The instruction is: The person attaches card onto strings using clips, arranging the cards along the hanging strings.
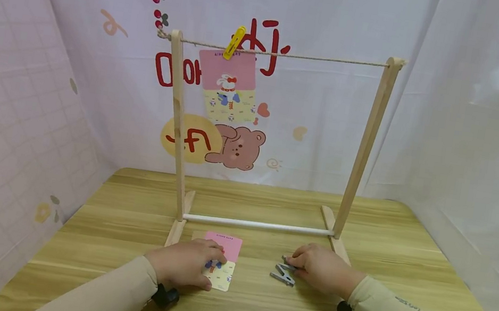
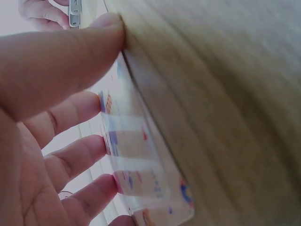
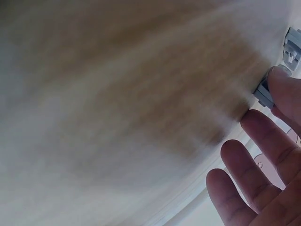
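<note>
Left hand (image 1: 186, 269) lies on a glossy pink-and-yellow card (image 1: 224, 267) flat on the grained wooden table (image 1: 407, 265), near the front edge left of centre, thumb and fingertips (image 2: 106, 146) curling at its thin rim. Right hand (image 1: 322, 268) sits just right of centre, fingers loosely bent with the tips touching two grey clips (image 1: 284, 273), though whether they pinch one I cannot tell. Behind stands a pale wooden rack (image 1: 368, 141) with rough string (image 1: 322, 59), a yellow peg (image 1: 234, 42) holding a hung card (image 1: 230, 88); bare wood stretches toward the right edge.
</note>
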### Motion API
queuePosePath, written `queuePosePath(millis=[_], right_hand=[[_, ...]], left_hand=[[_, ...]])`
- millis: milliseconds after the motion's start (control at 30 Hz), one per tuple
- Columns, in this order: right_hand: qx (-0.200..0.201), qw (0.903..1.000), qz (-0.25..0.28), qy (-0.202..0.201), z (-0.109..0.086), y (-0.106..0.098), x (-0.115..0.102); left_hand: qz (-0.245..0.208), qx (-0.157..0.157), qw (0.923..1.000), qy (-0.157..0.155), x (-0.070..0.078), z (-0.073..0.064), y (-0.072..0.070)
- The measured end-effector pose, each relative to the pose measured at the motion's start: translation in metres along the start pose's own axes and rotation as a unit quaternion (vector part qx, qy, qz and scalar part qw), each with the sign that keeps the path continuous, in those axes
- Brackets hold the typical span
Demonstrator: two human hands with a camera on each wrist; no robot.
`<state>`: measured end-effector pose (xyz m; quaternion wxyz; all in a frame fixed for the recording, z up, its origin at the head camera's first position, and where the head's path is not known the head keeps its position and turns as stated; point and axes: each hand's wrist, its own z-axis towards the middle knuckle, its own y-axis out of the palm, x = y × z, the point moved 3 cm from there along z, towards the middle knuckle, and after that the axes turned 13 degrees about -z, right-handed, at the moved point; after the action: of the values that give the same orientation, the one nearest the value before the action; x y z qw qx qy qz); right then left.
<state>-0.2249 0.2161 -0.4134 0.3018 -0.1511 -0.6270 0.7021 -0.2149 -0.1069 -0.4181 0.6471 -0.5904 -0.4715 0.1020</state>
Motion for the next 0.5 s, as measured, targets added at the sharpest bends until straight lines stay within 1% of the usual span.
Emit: queuePosePath(millis=[233,400,500], right_hand=[[0.003,0.9999,0.013,0.0,0.0011,-0.0016,0.0011],[0.0,0.9998,0.019,0.011,0.0027,-0.0036,0.0013],[-0.008,0.9996,0.013,0.023,0.0032,-0.0038,0.0016]], left_hand=[[-0.01,-0.001,0.9999,-0.005,0.0039,-0.0016,-0.0033],[-0.019,0.001,0.9998,0.01,0.0048,0.0004,-0.0066],[-0.037,0.007,0.9992,0.013,0.0026,0.0023,-0.0083]])
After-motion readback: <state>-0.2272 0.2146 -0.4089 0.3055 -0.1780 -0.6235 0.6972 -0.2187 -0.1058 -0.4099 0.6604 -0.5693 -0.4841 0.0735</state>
